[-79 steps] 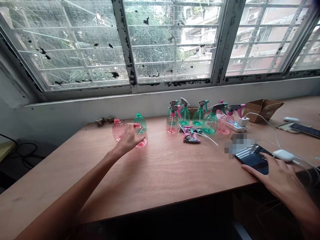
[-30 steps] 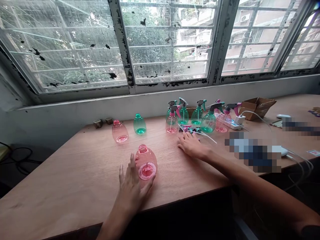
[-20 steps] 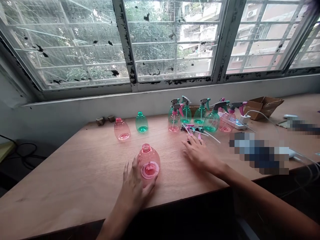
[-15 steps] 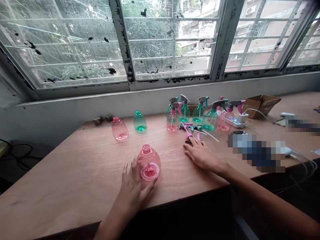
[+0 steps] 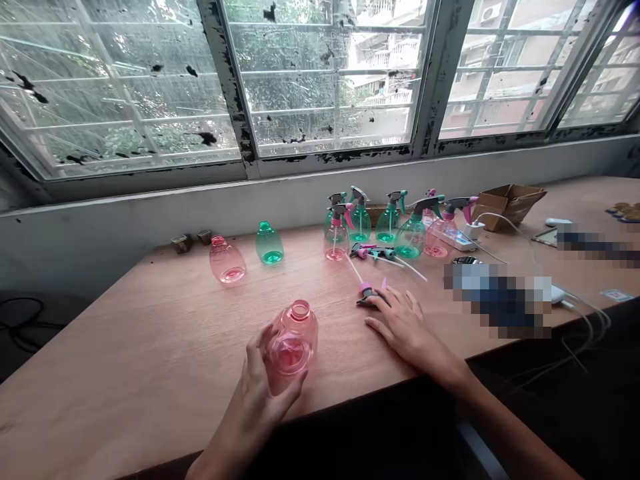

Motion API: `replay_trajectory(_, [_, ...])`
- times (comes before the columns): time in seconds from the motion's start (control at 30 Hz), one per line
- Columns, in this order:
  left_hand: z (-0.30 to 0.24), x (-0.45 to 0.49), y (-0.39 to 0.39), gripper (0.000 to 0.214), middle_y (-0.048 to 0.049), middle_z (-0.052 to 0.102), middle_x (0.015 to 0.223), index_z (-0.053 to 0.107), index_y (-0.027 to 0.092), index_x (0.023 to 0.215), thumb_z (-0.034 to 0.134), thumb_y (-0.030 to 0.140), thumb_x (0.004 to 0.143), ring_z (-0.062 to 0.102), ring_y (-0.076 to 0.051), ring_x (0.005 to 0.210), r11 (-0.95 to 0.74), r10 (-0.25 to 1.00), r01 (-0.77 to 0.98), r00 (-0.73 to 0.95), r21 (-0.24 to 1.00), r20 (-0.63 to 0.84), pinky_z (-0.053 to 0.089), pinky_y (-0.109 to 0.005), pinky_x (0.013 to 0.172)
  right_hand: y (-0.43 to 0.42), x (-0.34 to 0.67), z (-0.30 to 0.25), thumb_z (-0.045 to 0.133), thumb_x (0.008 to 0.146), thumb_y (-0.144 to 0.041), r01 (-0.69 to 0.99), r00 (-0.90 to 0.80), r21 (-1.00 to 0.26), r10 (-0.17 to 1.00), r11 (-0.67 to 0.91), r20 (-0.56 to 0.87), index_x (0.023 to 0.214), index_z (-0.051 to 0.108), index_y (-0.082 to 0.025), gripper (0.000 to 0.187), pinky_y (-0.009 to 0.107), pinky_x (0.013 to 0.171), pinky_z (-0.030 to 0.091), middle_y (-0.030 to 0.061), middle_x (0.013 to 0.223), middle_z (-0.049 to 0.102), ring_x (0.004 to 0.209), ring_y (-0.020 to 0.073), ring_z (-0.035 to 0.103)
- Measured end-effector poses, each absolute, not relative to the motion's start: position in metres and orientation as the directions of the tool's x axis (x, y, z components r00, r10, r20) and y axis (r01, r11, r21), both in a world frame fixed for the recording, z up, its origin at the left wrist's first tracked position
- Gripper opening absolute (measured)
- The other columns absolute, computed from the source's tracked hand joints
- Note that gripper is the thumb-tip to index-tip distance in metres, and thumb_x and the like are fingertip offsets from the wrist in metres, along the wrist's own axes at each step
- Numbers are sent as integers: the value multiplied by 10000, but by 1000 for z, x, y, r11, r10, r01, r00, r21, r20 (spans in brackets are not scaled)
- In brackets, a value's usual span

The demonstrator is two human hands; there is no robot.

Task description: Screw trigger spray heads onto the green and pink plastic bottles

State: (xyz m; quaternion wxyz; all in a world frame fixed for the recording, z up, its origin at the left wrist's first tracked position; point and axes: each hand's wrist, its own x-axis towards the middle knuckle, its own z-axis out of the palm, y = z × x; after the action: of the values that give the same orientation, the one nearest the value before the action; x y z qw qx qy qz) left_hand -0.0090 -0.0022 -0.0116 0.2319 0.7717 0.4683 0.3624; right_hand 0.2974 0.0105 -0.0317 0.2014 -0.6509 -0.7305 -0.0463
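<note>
My left hand [image 5: 257,393] is wrapped round an open pink bottle [image 5: 291,340] near the front edge of the wooden table [image 5: 150,333], the bottle tilted with its neck pointing away. My right hand [image 5: 407,327] lies on the table with its fingers spread over a pink and grey spray trigger head [image 5: 370,294], whose thin white tube points back toward the window. The fingertips touch the head; whether they grip it I cannot see.
A second pink bottle [image 5: 226,259] and a green bottle [image 5: 269,244] stand open at the back left. Several assembled spray bottles [image 5: 395,223] cluster at the back, with loose trigger heads [image 5: 373,253] before them. A cardboard box [image 5: 507,203], a power strip [image 5: 453,239] and cables lie right.
My left hand drew the pink bottle from the back of the table to the front edge and tipped it. My right hand came over from the right and dragged a trigger head nearer.
</note>
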Motion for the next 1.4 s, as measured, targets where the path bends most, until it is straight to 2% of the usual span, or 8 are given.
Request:
replay_trajectory(0.13, [-6, -8, -2, 703, -137, 450, 1469, 277, 278, 1458, 651, 380, 871, 513, -325, 1336, -435, 900, 507, 269, 744, 343, 380, -534, 1147, -3, 289, -26, 553, 965, -366, 940, -68, -280, 910, 196, 408, 1055, 617, -274, 144, 647, 1133, 204, 74, 1211, 685, 1234, 330, 535])
replay_trajectory(0.33, [3, -10, -2, 737, -114, 443, 1485, 284, 309, 1473, 672, 433, 859, 565, -304, 1267, -327, 944, 421, 115, 846, 308, 462, -510, 1086, -10, 284, -16, 637, 916, -408, 786, 73, -545, 833, 290, 549, 1005, 657, -251, 182, 546, 1038, 354, 65, 1050, 728, 1056, 314, 616])
replay_trajectory(0.5, [5, -13, 1, 592, -112, 523, 1417, 458, 241, 1346, 649, 510, 854, 557, -306, 1259, -232, 972, 315, 50, 920, 228, 504, -462, 1038, -9, 291, -17, 506, 953, -533, 159, 428, -938, 834, 308, 347, 1003, 675, -220, 359, 332, 679, 514, 37, 866, 715, 711, 221, 636])
replay_trajectory(0.63, [6, -13, 1, 555, -122, 551, 1371, 488, 209, 1321, 621, 496, 865, 517, -311, 1265, -270, 961, 293, 31, 917, 274, 505, -449, 1008, -3, 301, -25, 678, 833, -550, -124, 488, -950, 851, 288, 195, 801, 702, -198, 354, 250, 585, 486, -7, 715, 666, 628, 167, 584])
replay_trajectory(0.93, [6, -18, -4, 608, -125, 611, 1245, 428, 154, 1411, 472, 525, 931, 561, -271, 1063, -310, 948, 215, 147, 926, 283, 532, -395, 880, -3, 301, -30, 709, 838, -536, -181, 468, -952, 873, 248, 138, 899, 647, -201, 346, 186, 411, 489, -51, 599, 636, 471, 123, 557])
replay_trajectory(1.07, [2, -21, -3, 633, -118, 634, 1185, 436, 170, 1427, 427, 581, 946, 568, -285, 1083, -298, 945, 170, 189, 939, 266, 490, -418, 950, -4, 300, -28, 708, 845, -530, -163, 465, -955, 873, 249, 148, 892, 641, -195, 345, 171, 410, 505, -52, 589, 641, 465, 115, 562])
replay_trajectory(1.27, [5, -21, -8, 711, -84, 651, 1076, 403, 190, 1467, 466, 639, 919, 588, -293, 1055, -239, 961, 217, 192, 947, 198, 453, -426, 983, -6, 298, -25, 703, 849, -551, -170, 437, -957, 889, 234, 140, 901, 646, -186, 373, 174, 397, 506, -40, 585, 639, 480, 124, 584])
replay_trajectory(1.4, [12, -15, -14, 726, -77, 666, 1106, 384, 215, 1481, 576, 596, 893, 602, -305, 1072, -196, 961, 203, 235, 960, 146, 423, -433, 1017, -10, 294, -22, 736, 838, -525, -324, 313, -927, 946, 189, 84, 929, 670, -179, 364, 170, 412, 500, -22, 630, 662, 500, 117, 584])
